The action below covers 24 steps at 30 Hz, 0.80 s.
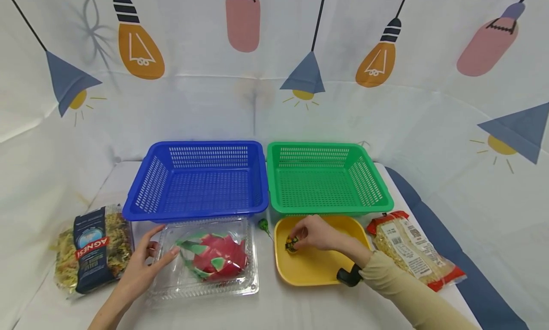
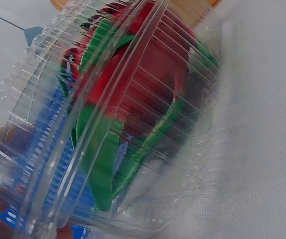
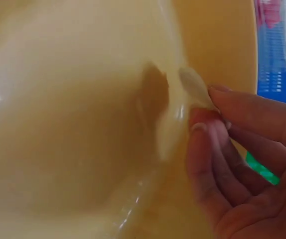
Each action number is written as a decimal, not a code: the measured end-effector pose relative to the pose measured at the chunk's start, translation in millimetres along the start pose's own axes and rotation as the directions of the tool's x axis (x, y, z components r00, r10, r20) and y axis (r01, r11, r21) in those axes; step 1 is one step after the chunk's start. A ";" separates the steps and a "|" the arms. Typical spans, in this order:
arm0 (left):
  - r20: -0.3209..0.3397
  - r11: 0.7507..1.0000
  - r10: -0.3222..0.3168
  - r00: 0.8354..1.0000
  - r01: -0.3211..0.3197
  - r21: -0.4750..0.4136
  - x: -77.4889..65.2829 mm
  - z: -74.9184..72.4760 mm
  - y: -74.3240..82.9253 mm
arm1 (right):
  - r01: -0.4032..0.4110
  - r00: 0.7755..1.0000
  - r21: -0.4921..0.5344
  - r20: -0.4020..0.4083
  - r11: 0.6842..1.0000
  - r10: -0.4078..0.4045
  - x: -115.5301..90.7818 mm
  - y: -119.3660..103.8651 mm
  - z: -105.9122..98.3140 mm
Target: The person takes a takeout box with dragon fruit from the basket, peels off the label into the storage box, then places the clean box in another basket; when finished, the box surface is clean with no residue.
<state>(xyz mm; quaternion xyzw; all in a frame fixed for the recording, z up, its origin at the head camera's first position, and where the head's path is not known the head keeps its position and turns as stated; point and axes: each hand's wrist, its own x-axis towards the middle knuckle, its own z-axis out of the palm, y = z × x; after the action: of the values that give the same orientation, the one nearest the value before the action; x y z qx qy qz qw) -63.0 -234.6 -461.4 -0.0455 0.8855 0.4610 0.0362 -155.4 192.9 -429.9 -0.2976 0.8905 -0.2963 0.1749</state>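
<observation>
My left hand (image 1: 139, 268) grips the left side of a clear plastic clamshell box (image 1: 171, 284), its thumb over the lid and fingers at the edge. Inside the box lies a red-pink dragon fruit (image 1: 220, 257) with green tips; the left wrist view shows it through the ribbed plastic (image 2: 133, 84). My right hand (image 1: 317, 232) pinches a small, thin round disc (image 1: 291, 244) with black and yellow print between thumb and fingertips. That disc is over the left part of a yellow tray (image 1: 317, 273). In the right wrist view, the disc's pale side (image 3: 195, 87) faces the camera.
Behind stand a blue basket (image 1: 206, 191) and a green basket (image 1: 317, 187), side by side. A bag of Agnesi pasta (image 1: 92, 251) lies at left, a red-ended bag of grain (image 1: 413, 249) at right. Between box and tray is a small green stemmed item (image 1: 263, 224).
</observation>
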 end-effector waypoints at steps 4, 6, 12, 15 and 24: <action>0.001 1.000 0.004 1.000 -0.004 -0.009 -0.4 -0.1 -0.5 | 0.009 1.000 -0.102 0.007 0.995 -0.008 4.4 4.9 3.5; 0.003 1.000 0.005 1.000 -0.005 -0.013 -0.7 -0.3 -0.8 | 0.007 1.000 -0.142 0.010 0.990 -0.006 6.1 7.3 4.6; 0.009 1.000 -0.008 1.000 0.008 -0.018 -0.8 0.0 -0.6 | 0.023 0.999 -0.194 0.047 0.981 -0.014 7.7 13.4 5.2; 0.009 1.000 -0.014 1.000 0.014 -0.014 -0.8 0.1 -0.3 | 0.043 0.997 -0.206 0.069 0.978 -0.030 8.2 14.6 5.1; 0.010 1.000 -0.008 1.000 0.008 -0.016 -0.3 -0.1 -0.3 | 0.051 0.992 -0.320 0.129 0.946 -0.010 14.0 15.0 11.7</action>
<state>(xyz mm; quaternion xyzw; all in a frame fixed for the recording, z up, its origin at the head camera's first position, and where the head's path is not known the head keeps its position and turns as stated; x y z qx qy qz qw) -62.6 -234.8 -461.5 -0.0472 0.8814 0.4680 0.0424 -166.7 188.7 -450.2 -0.3540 0.9095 -0.1301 0.1747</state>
